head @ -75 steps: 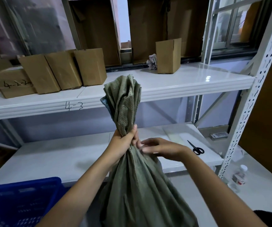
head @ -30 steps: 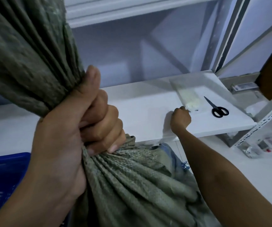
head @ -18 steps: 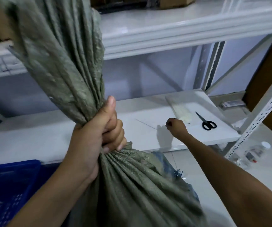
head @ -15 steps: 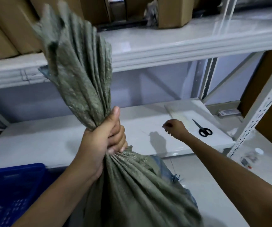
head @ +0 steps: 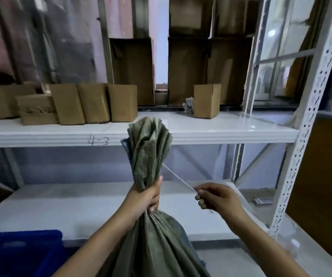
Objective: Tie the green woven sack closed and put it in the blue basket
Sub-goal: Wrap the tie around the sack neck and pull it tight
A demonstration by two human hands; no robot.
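The left hand (head: 145,197) is wrapping tight round the gathered neck of the green sack (head: 151,236), fingers curled shut and thumb pointing up along the bunched cloth, and the sack is hanging below that fist with its ruffled top (head: 150,140) fanning out above it, in front of the white shelf (head: 231,132). The right hand (head: 215,198) is sitting just off to the right of the neck at about the same height, fingertips pressed together and pinching the end of a thin white string (head: 178,179). That string is running up and to the left from the pinch to the right side of the bunched cloth, meeting it just above the left thumb; whether it is already passing round the back I cannot tell. And this is what the tie is hanging on, I reckon: the neck is standing upright, its long line running straight up and down, while the string is coming at it on a slant from the right, so it wants to go round crosswise, close above the gripping fist. The right hand is the free one and the nearer to the loose end, so the winding is looking like its job while the left is keeping the neck squeezed. No knot is showing yet. The blue basket (head: 21,254) is waiting low on the left, well apart from the string work.
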